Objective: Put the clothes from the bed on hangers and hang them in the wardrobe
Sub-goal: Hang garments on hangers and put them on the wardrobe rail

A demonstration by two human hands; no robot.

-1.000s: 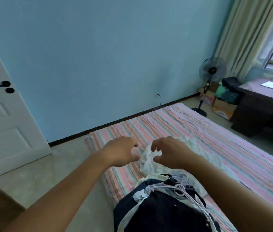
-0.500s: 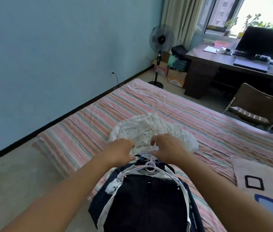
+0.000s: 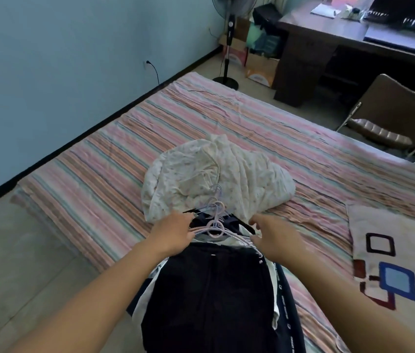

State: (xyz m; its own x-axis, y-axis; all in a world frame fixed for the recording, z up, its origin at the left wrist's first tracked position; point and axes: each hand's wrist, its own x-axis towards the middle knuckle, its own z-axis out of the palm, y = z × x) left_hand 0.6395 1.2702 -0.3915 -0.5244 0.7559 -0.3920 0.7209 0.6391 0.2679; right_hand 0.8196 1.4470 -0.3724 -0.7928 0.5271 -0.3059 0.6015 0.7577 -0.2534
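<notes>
**Hangers being gathered on the bed**

On the striped bed [image 3: 124,159], the left hand [image 3: 173,234] is seen with fingers curled at the bundled hanger hooks [image 3: 215,226] atop dark clothes [image 3: 211,296]. The hooks are best gathered together before lifting. The right hand [image 3: 275,238] hovers loosely curled, its grip not discernible. No containers are visible.

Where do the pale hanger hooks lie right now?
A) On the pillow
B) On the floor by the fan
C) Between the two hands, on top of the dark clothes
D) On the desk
C: the hanger hooks sit bunched on the dark clothes, between the left hand and right hand.
</notes>
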